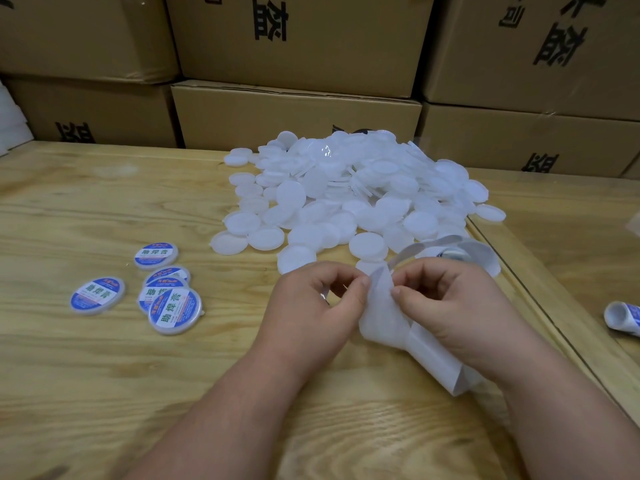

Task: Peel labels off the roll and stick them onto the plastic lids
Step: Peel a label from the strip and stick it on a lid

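While both hands work mid-counter (104,209), left hand (311,306) and right hand (446,306) each pinch the white label strip (381,317) at its fold. Strip runs back to the roll (450,252) beside the blank lid pile (346,192). Five labelled lids (175,311) sit left.

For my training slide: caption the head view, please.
Both hands pinch the label backing strip beside unlabelled white lids; labelled lids lie left.

stockroom (stacked cartons (294,46) behind table (86,209))
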Motion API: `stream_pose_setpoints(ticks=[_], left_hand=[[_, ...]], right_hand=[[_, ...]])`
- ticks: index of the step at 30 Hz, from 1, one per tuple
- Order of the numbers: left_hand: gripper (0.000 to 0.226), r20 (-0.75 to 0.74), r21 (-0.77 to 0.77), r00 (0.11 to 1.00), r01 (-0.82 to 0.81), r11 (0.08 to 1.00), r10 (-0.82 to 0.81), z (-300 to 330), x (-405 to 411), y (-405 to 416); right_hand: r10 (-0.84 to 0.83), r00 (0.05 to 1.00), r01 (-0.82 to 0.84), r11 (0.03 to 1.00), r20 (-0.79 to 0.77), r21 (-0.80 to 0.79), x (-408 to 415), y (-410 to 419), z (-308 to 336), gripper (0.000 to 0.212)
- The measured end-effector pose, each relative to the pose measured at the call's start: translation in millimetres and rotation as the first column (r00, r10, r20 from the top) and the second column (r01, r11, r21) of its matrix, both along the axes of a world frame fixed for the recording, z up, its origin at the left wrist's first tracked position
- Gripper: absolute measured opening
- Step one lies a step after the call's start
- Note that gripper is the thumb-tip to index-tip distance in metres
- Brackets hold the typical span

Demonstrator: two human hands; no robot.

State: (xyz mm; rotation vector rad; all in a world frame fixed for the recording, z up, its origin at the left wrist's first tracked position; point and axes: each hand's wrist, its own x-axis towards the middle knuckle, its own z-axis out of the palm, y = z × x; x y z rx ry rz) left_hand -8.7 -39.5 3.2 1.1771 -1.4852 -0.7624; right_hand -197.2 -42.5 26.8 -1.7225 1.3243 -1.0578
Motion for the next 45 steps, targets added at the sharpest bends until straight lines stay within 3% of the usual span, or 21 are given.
stream_pose_setpoints(ticks=[5, 12, 18, 21, 24, 30, 45], left_hand=[[0.019, -0.184, 0.104, 0.972, -0.128, 0.986, 0.146, 2, 4, -6], [0.013, -0.388, 0.205, 0.887, -0.183, 0.961, 0.252, 4, 12, -10], [0.015, -0.410, 0.221, 0.883, -0.148, 0.964, 0.229, 6, 13, -7], [0.013, -0.400, 0.210, 0.894, -0.127, 0.969, 0.204, 6, 11, -6], [0.014, -0.422, 0.220, 0.885, -0.109, 0.969, 0.196, 7, 9, -6], [0.015, -0.415, 0.205, 0.898, -0.064, 0.977, 0.146, 6, 7, -6], [0.013, -0.427, 0.215, 0.900, 0.006, 0.977, 0.088, 6, 6, -5]], right_hand=[[-0.111, 0.994, 0.112, 0.993, -0.024, 0.036, -5, 0, 4, 0.024], [-0.287, 0.958, 0.288, 0.957, -0.033, 0.039, -10, 1, 11, 0.017], [-0.452, 0.892, 0.441, 0.871, 0.000, -0.218, 3, 7, 15, 0.016], [-0.391, 0.920, 0.354, 0.794, 0.031, -0.495, 11, 11, 16, 0.023], [-0.271, 0.963, 0.211, 0.761, -0.006, -0.613, 18, 14, 14, 0.024], [-0.131, 0.981, 0.032, 0.837, -0.142, -0.547, 27, 14, 7, 0.030], [-0.151, 0.976, 0.054, 0.864, -0.156, -0.501, 23, 9, 4, 0.017]])
